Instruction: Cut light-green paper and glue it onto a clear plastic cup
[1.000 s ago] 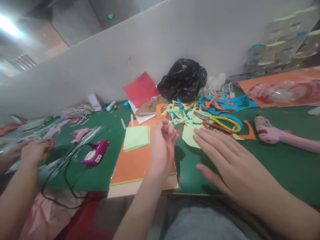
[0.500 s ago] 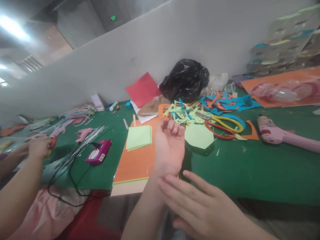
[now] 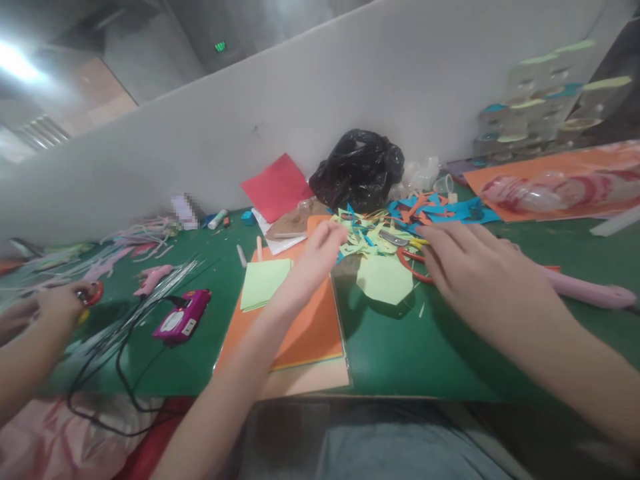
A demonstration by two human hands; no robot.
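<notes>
A pale grey wall (image 3: 200, 140) runs behind the green table (image 3: 390, 360), its top edge climbing from far left towards the right. Beyond it, at far left, a bright light (image 3: 17, 63) glares beside a dim grey ceiling (image 3: 135, 27), with an orange-brown panel (image 3: 95, 87) below and a small green sign (image 3: 221, 47) glowing nearby. Under the table's near edge, left of centre, part of a red seat (image 3: 160, 443) shows.
</notes>
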